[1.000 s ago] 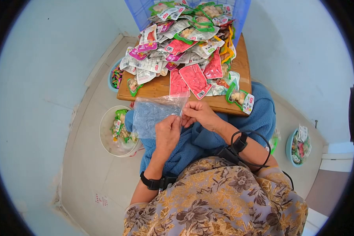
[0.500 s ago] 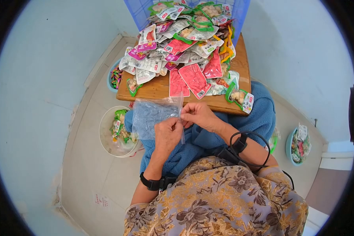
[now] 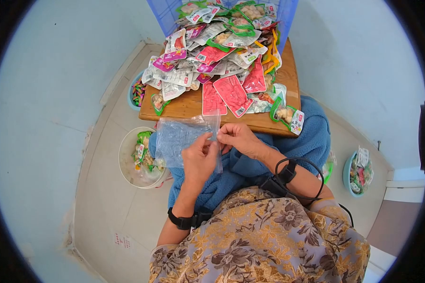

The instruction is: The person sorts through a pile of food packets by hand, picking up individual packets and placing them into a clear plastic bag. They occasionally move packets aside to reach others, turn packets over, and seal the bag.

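Observation:
A clear plastic zip bag [image 3: 174,141] lies over the blue cloth on my lap, its zip edge running upright on the right. My left hand [image 3: 199,156] is closed on the bag close to that edge, thumb and forefinger forward. Facing it, my right hand [image 3: 242,140] pinches the zip edge with thumb and forefinger. The fingertips partly hide the edge between them. No contents can be made out in the bag; the blue cloth shows through it.
Flat snack packets [image 3: 231,94] pile out of a blue plastic crate [image 3: 288,21] onto the wooden table [image 3: 184,111]. A white bucket [image 3: 123,158] with packets stands on the floor at left. Teal basins stand at far left [image 3: 132,96] and at right [image 3: 348,174].
My left hand has shifted slightly left, its forefinger lifting a little from the thumb. The bag has moved a little left with it. My right hand stays nearly still.

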Demonstrator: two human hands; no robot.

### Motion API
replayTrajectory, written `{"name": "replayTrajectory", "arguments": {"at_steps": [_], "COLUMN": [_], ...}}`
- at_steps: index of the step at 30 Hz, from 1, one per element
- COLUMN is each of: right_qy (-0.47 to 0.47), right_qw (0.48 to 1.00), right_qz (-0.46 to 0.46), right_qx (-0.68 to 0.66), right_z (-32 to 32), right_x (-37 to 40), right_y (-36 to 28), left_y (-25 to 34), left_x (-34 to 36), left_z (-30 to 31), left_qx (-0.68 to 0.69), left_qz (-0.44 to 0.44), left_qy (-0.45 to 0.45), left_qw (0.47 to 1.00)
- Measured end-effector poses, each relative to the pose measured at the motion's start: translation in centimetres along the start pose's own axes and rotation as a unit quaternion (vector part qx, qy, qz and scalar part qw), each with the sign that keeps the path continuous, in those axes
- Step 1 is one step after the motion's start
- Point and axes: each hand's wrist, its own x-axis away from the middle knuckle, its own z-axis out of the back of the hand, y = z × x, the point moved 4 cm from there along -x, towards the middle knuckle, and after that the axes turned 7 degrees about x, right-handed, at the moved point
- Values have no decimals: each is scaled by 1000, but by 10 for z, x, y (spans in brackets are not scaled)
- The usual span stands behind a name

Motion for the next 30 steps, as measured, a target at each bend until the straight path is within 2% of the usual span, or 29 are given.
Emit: {"name": "replayTrajectory", "arguments": {"at_steps": [3, 7, 9, 13, 16, 25, 30], "right_qy": [9, 9, -4, 3, 13, 24, 30], "right_qw": [1000, 999, 999, 999, 999, 999, 999], "right_qz": [17, 38, 22, 30, 35, 20, -24], "right_qx": [-11, 2, -43, -27, -18, 13, -21], "right_z": [0, -3, -5, -4, -4, -8, -6], "right_x": [-2, 0, 0, 0, 1, -1, -2], "right_y": [2, -5, -4, -3, -5, -1, 3], "left_y": [8, 3, -5, -3, -5, -4, -16], "left_x": [4, 4, 4, 5, 3, 1, 1], "left_z": [-8, -12, -12, -8, -4, 0, -2], "left_qx": [34, 12, 14, -31, -40, -24, 27], "left_qz": [-25, -29, 8, -18, 3, 9, 53], "left_qy": [-34, -42, -17, 14, 23, 20, -9], "left_qw": [999, 999, 1000, 999, 999, 999, 998]}}
